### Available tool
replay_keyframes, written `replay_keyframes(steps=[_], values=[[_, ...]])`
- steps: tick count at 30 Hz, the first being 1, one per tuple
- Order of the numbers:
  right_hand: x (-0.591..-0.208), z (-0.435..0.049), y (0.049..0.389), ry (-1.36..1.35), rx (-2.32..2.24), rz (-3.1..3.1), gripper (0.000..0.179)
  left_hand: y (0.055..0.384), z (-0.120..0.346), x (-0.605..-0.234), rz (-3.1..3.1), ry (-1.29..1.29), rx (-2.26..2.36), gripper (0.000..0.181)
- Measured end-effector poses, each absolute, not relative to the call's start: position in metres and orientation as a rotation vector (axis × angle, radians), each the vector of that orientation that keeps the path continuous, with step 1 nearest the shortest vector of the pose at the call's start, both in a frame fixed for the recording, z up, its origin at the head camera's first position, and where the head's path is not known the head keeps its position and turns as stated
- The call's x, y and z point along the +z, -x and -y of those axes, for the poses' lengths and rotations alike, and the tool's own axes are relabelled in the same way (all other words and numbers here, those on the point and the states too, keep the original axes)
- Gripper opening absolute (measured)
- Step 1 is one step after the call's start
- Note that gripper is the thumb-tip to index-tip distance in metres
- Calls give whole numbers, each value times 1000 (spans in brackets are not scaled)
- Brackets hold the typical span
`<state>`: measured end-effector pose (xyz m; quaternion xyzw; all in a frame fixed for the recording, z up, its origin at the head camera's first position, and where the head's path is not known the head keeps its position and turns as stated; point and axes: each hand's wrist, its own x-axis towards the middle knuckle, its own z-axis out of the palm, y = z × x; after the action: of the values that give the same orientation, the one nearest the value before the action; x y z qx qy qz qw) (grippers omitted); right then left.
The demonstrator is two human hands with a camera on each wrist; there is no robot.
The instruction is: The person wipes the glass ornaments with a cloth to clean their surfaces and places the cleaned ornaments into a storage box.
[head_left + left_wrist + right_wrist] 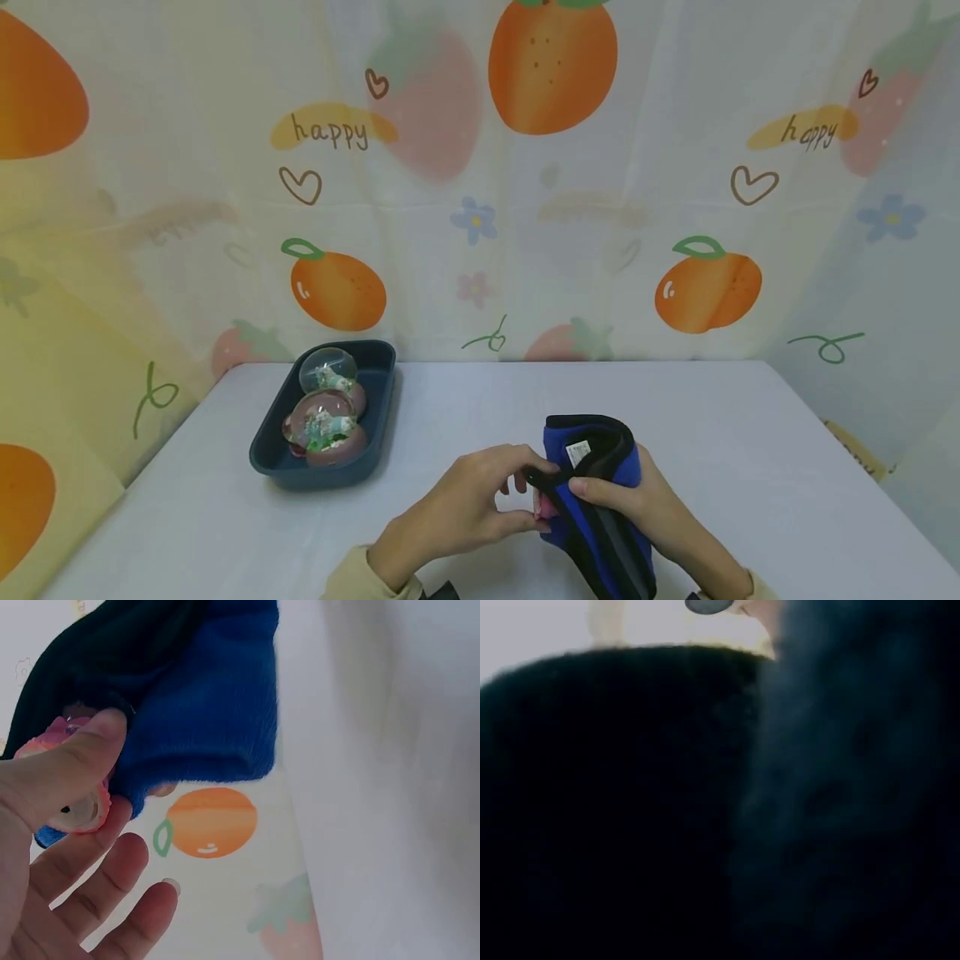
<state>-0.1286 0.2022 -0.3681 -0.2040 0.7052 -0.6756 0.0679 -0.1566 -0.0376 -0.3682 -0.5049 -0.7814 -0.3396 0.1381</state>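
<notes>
My right hand [648, 500] grips a folded blue-and-black fabric piece [600, 533], thumb across its front, near a small white label [579, 452]. It looks soft and fuzzy in the left wrist view, where its blue side [214, 697] hangs beside the fingers. With thumb and forefinger, my left hand [468, 500] pinches a small pink thing with a coral edge [88, 814] at the fabric's left side; its kind cannot be made out, and part of it is hidden by the thumb and cloth. Dark cloth [615, 802] fills most of the right wrist view.
On the table's [465, 408] left side stands a dark blue tray [262, 454]. Clear and pinkish domed ornaments [330, 425] with small colourful figures inside lie in it. Behind the table hangs a fruit-printed cloth [427, 242].
</notes>
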Motion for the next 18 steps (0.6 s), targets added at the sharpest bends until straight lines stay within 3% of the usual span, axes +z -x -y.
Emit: replay_keyframes(steps=[10, 18], values=[[-372, -197, 127, 592, -2128, -2198, 24, 156, 39, -368, 2459, 1406, -1125, 55], [-371, -190, 123, 606, -2114, -2389, 26, 160, 42, -369, 2515, 1455, -1398, 40]])
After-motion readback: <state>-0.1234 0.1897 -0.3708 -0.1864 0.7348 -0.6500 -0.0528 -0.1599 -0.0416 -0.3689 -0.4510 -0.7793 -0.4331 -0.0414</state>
